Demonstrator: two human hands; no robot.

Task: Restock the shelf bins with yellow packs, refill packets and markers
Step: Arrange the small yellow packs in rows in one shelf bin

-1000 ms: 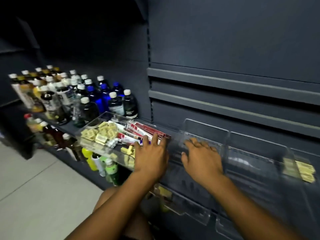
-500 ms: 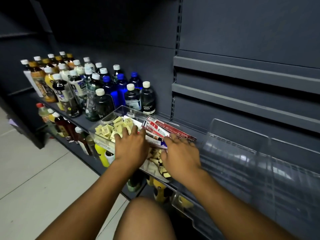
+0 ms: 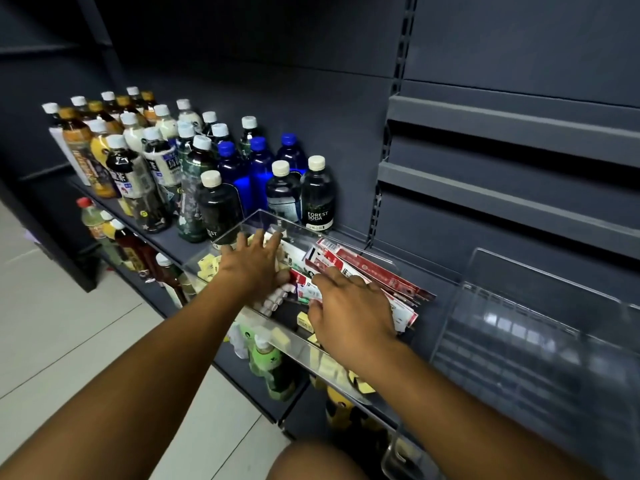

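Now L hand [image 3: 256,268] inside bin [image 3: 294,341] walls

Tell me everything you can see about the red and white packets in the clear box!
The red and white packets are long, flat, thin sleeves, maybe card or plastic, printed with barcodes and small text too blurred to read. They lie as a fanned, overlapping stack in the right part of the clear bin, tilted, with their far ends pointing toward its right wall. The right hand rests its fingers on their near ends. The left hand lies spread just beside them.
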